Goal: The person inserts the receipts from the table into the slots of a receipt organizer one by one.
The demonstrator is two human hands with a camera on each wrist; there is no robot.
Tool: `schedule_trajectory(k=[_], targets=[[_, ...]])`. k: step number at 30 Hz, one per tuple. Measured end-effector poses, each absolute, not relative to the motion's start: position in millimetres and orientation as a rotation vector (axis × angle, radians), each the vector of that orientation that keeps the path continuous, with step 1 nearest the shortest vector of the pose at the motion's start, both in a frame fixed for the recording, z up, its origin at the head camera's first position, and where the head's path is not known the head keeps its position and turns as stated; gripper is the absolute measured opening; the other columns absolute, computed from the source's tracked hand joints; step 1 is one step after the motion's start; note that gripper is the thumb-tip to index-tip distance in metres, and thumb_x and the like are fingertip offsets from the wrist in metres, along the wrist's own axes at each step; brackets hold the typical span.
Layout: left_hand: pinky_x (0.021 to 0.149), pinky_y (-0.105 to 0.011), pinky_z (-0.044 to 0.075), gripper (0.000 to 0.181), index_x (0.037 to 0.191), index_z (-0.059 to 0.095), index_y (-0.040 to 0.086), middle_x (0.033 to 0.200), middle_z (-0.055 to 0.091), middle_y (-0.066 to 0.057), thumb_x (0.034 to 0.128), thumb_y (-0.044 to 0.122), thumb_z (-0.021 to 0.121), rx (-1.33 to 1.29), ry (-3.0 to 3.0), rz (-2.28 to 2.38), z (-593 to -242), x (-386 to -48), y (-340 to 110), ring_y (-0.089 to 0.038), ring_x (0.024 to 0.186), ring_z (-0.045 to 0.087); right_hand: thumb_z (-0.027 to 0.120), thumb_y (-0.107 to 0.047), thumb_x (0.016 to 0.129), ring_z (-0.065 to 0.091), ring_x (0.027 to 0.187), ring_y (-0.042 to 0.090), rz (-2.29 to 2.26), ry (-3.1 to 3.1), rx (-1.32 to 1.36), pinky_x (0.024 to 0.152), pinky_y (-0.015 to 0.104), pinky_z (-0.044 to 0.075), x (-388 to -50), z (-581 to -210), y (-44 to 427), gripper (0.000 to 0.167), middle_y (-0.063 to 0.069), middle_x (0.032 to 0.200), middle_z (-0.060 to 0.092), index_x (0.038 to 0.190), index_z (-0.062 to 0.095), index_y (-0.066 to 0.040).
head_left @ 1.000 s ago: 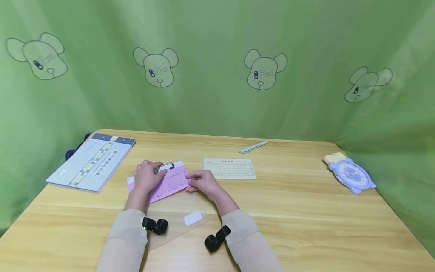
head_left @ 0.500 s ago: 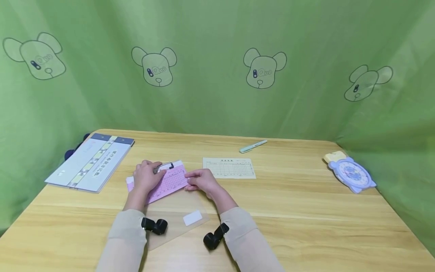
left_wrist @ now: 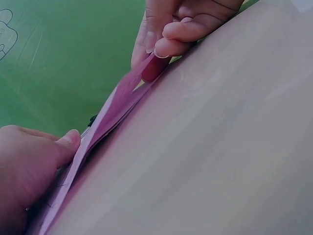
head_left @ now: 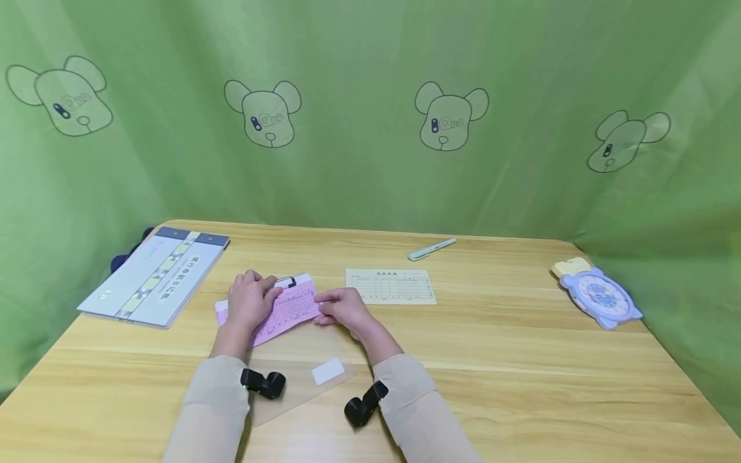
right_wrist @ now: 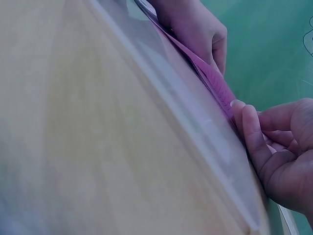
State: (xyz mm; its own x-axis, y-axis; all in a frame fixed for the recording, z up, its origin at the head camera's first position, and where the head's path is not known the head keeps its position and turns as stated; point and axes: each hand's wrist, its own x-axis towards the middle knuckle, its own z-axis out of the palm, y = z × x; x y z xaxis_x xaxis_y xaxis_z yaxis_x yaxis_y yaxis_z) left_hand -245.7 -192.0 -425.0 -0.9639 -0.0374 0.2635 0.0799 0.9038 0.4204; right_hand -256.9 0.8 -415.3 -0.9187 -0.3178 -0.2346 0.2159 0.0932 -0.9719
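A see-through clipboard (head_left: 289, 376) with a white label lies tilted on the table, its metal clip (head_left: 287, 282) at the far edge. Pink printed form sheets (head_left: 292, 307) lie across its upper part. My left hand (head_left: 247, 302) grips the clip end, thumb over the clip, covering part of it. With thumb and fingers my right hand (head_left: 346, 311) pinches the form's right edge. In the left wrist view the pink form (left_wrist: 110, 115) stands bent up from the board near the right hand (left_wrist: 188, 24). Whether the clip's mouth is raised is hidden.
A white ledger folder (head_left: 153, 273) lies at the left. Behind the right hand is a pale printed form (head_left: 391, 287), with a light green pen (head_left: 431, 249) farther back. A purple toy clock (head_left: 602, 299) and a yellow block (head_left: 570, 267) sit at the right.
My left thumb has shifted slightly over the clip, covering more of its left part. The right hand and the form stay almost where they were.
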Motion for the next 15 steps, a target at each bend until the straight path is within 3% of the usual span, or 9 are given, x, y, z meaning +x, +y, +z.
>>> schedule_trajectory(k=[15], targets=[[0.075,-0.04,0.03,0.037,0.113,0.057,0.004,0.089,0.043,-0.011,0.0854,0.028,0.053,-0.056,-2.801,-0.562,-426.0,-247.7,-191.8,-0.026,0.085,0.037,0.051,0.012,0.077,0.06,0.055,0.017,-1.87,2.025,-0.062,0.058,0.025,0.048,-258.0,-412.2,-1.8,0.025,0.019,0.083,0.059,0.101,0.057,0.01]])
